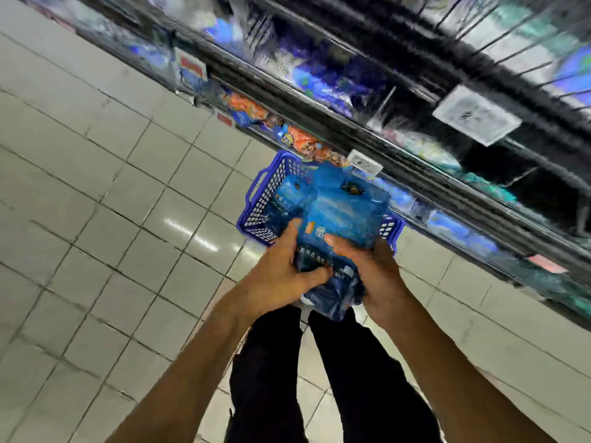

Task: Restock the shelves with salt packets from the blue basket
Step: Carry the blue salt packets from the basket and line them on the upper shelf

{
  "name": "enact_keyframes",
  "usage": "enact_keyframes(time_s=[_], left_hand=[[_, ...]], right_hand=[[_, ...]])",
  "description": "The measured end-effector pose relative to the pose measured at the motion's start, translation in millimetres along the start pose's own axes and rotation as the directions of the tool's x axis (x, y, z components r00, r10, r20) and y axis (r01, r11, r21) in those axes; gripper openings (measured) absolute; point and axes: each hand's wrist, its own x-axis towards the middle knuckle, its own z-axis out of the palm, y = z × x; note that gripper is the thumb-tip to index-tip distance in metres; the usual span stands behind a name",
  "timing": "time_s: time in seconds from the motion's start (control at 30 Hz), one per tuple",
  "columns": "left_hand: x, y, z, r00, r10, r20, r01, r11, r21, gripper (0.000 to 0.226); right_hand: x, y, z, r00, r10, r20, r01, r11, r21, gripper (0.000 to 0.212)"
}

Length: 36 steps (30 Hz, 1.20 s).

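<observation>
A blue perforated basket [265,199] stands on the tiled floor beside the shelf unit, with blue salt packets inside it. Above the basket I hold a stack of blue salt packets [339,219] between both hands. My left hand [281,276] grips the stack's left side, thumb curled over the lower packets. My right hand [374,270] grips the right side, thumb on top. The view is blurred, so I cannot tell how many packets are in the stack.
Dark wire shelves [415,100] run diagonally from top left to right, holding blue, orange and teal packets. White price tags [476,115] hang from the shelf edges. Pale floor tiles [112,219] spread to the left. My dark trouser legs [319,378] are below the hands.
</observation>
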Motion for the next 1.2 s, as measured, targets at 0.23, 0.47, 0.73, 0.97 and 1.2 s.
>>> enact_keyframes(time_s=[0.23, 0.47, 0.73, 0.97, 1.2], left_hand=[[-97, 89, 15, 0.934, 0.326, 0.145, -0.352, 0.907, 0.231, 0.108], [-142, 167, 45, 0.583, 0.702, 0.409, -0.736, 0.243, 0.632, 0.033], [-147, 218, 98, 0.199, 0.589, 0.783, -0.714, -0.46, 0.527, 0.03], [-140, 230, 151, -0.091, 0.379, 0.921, -0.682, -0.697, 0.219, 0.029], [-153, 243, 215, -0.347, 0.125, 0.93, -0.686, -0.71, -0.16, 0.038]], right_hand=[[-94, -76, -18, 0.999, -0.035, -0.035, 0.039, 0.992, 0.122, 0.051], [-169, -133, -58, 0.982, -0.164, -0.09, 0.178, 0.967, 0.184, 0.037], [-230, -144, -110, 0.936, -0.211, -0.282, 0.308, 0.88, 0.363, 0.033], [-278, -118, -146, 0.822, -0.142, -0.551, 0.437, 0.777, 0.452, 0.041], [-340, -78, -183, 0.693, -0.066, -0.718, 0.58, 0.642, 0.501, 0.037]])
